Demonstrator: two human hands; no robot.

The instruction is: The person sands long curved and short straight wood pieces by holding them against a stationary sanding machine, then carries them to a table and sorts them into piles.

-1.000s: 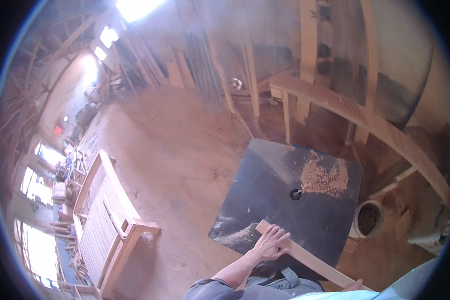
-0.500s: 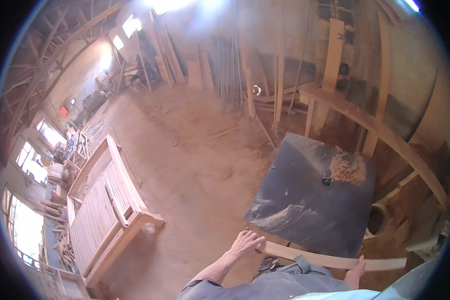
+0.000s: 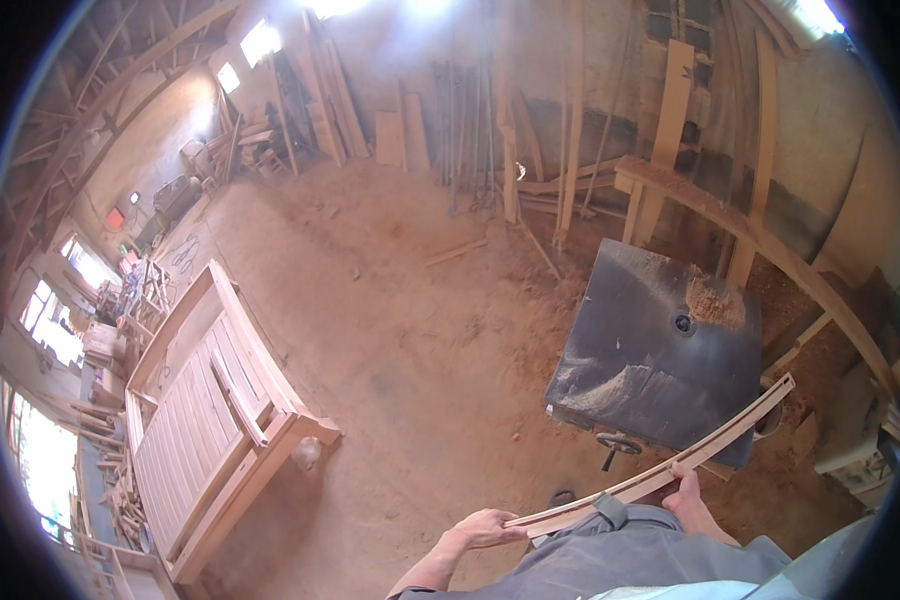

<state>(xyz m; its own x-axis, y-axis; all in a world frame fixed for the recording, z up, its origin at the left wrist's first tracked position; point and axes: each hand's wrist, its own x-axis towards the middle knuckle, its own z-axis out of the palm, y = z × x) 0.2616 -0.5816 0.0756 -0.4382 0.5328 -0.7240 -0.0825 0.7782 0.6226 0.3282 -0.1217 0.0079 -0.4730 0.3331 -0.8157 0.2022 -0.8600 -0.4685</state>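
A long pale wooden strip [image 3: 625, 492] lies across the front of my body, its right end raised toward the machine table. A groove runs along its visible face. My left hand [image 3: 488, 526] is closed round the strip's left end. Farther right, my right hand [image 3: 684, 488] grips it with the thumb on top. Just beyond stands a dark machine table [image 3: 630, 340] with a round spindle opening [image 3: 683, 324] and a heap of sawdust [image 3: 715, 303]. A handwheel [image 3: 620, 443] sits under its near edge. The strip's right part overlaps the table's near right corner in view.
To the left a slatted wooden bed frame [image 3: 210, 420] stands on the dusty floor [image 3: 400, 330]. A curved wooden beam [image 3: 770, 250] arcs behind the machine on the right. Boards [image 3: 670, 110] lean along the far wall. Wood offcuts [image 3: 125, 495] are piled beneath the left windows.
The strip has come away from the table's near edge and tilted, its right end rising and its grooved face turning into view. Both hands still hold it; the left has moved down.
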